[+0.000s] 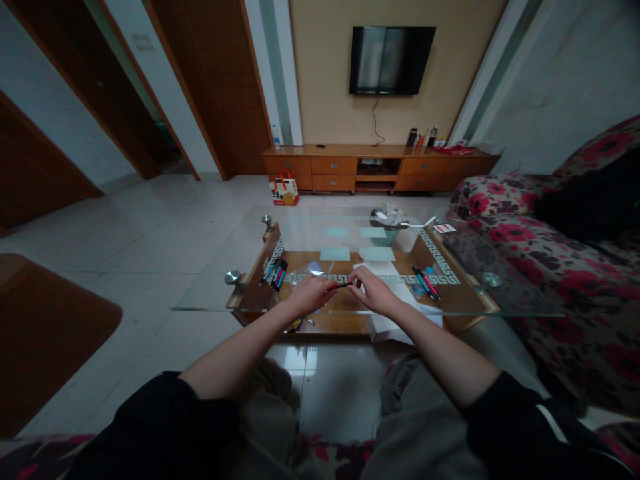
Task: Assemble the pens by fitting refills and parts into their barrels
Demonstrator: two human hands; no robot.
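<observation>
Above the near part of the glass coffee table point(210, 293), my two hands meet over a thin dark pen point(344, 285). My left hand point(311, 295) is closed around one end, where a bit of red shows. At the other end, the fingertips of my right hand point(374, 291) pinch the pen. Left of my left hand lies a group of several coloured pens point(276, 274). Beyond my right hand is another group of pens point(427, 283), with small blue round items beside it. White paper point(387, 325) shows beneath my right forearm.
A dark basket point(387, 233) with crumpled contents shows at the table's far right. A flowered sofa point(530, 220) stands to the right. Across the room are a wooden TV cabinet point(335, 165), a paper bag point(284, 191) and a wall television point(391, 61). Brown furniture point(55, 333) sits at left.
</observation>
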